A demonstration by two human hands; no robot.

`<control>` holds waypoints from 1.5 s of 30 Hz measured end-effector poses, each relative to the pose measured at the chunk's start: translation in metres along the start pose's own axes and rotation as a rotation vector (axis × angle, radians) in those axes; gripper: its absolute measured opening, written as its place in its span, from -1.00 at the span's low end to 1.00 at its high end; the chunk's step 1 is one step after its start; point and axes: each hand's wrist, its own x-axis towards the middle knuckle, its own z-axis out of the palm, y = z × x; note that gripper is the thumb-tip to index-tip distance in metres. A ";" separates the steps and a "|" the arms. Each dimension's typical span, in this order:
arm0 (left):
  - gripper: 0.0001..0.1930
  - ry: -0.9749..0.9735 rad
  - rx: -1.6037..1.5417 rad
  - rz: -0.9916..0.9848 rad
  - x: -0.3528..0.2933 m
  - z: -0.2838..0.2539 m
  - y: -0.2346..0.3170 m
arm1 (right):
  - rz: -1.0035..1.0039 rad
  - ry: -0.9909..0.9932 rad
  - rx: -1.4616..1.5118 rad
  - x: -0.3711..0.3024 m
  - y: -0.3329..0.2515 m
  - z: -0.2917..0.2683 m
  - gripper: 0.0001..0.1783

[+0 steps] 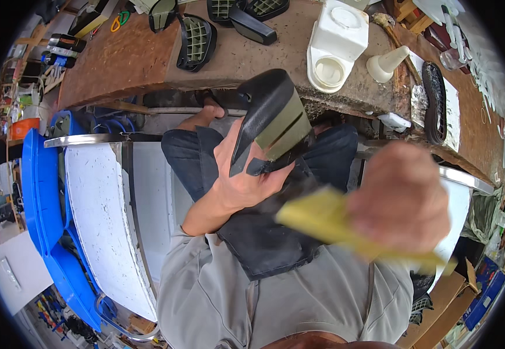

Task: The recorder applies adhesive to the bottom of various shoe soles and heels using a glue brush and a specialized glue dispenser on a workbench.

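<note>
Your left hand [242,184] clasps the sole [280,126] above your apron [270,247]; it looks light and stiff, best held by its sides. Your right hand [402,198] grips a blurred yellow sheet [315,215].

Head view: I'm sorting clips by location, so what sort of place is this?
Probably a small shoemaking or shoe-repair workshop: there is a worn, stained workbench, black heel-like parts with olive grids lie on it, and the left hand holds a black-and-olive wedge.
</note>
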 end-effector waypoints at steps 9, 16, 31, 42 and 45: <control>-0.55 -0.025 -0.091 0.003 0.007 -0.001 0.005 | 0.287 0.148 0.124 -0.024 0.014 -0.027 -0.77; -0.62 -0.094 0.068 0.008 0.004 0.000 -0.014 | 0.231 -0.011 -0.073 -0.017 0.006 -0.013 -0.73; -0.38 -0.497 -1.480 -0.750 0.032 0.040 -0.078 | 0.932 0.688 0.204 -0.055 0.058 -0.080 -0.86; -0.40 -0.408 -2.326 -0.990 0.030 0.156 -0.176 | 1.202 0.633 -0.078 -0.055 0.152 -0.092 -0.86; -0.37 -0.411 -2.331 -0.957 0.025 0.161 -0.181 | 1.290 0.397 -0.119 -0.046 0.170 -0.088 -0.85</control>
